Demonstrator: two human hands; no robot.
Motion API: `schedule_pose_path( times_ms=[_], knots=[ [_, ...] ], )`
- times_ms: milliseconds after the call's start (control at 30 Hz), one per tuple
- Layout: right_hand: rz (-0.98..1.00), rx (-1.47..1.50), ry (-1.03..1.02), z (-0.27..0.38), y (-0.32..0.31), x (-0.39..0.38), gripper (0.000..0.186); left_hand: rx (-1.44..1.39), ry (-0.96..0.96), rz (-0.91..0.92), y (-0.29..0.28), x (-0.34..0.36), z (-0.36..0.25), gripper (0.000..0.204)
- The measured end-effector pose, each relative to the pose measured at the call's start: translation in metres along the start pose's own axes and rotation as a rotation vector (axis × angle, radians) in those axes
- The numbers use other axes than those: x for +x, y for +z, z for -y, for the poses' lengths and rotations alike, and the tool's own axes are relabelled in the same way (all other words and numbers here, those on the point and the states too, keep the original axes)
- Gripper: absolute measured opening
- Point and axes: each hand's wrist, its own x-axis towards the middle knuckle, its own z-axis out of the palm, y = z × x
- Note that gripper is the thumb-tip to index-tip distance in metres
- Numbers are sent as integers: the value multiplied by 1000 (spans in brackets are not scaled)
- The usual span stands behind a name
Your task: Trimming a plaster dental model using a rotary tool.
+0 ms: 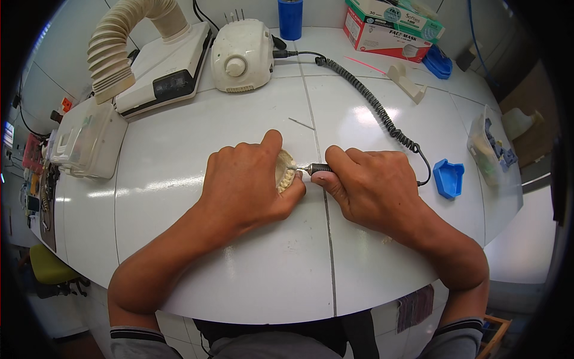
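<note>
My left hand [245, 182] is closed around a cream-coloured dental model [283, 173], with a curved row of teeth showing between thumb and fingers. In my right hand [373, 185] is a dark rotary handpiece [318, 169], gripped near its front end. Its thin metal bur [299, 168] points left and meets the teeth, or comes very close; I cannot tell if it touches. Part of the model is hidden behind my left hand. A coiled black cord [376, 107] links the handpiece to a white control unit [242, 57] with a round knob.
A thin metal bur [301, 123] lies beyond my hands. At far left stand a ribbed suction hose [110, 57] on its white unit and a clear plastic box [89, 140]. Rightward are a blue tray [448, 178], a bin of parts [491, 143] and mask boxes [388, 30].
</note>
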Motion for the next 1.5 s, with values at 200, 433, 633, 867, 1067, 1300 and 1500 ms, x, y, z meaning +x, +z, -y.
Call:
schedule_pose_path(
  times_ms=[200,433,633,867,1067,1300,1500],
  knots=[
    [25,-4,-6,0,-2,-1,41,-22,-1,16,-2,0,0,44],
    [33,10,0,-1,-3,-2,40,-24,-15,109,-11,1,3,43],
    [19,-8,-37,-1,-5,0,40,51,-14,115,-13,-2,3,47],
    [-2,-58,-62,3,1,1,41,56,-13,110,-14,-4,1,46],
    [10,-74,-57,4,2,1,42,48,-32,132,-15,-4,1,46],
    [16,-84,-58,5,1,2,43,71,-28,133,-15,-4,1,46],
    [15,-90,-66,4,1,2,42,77,-27,124,-16,-3,0,46]
  ],
)
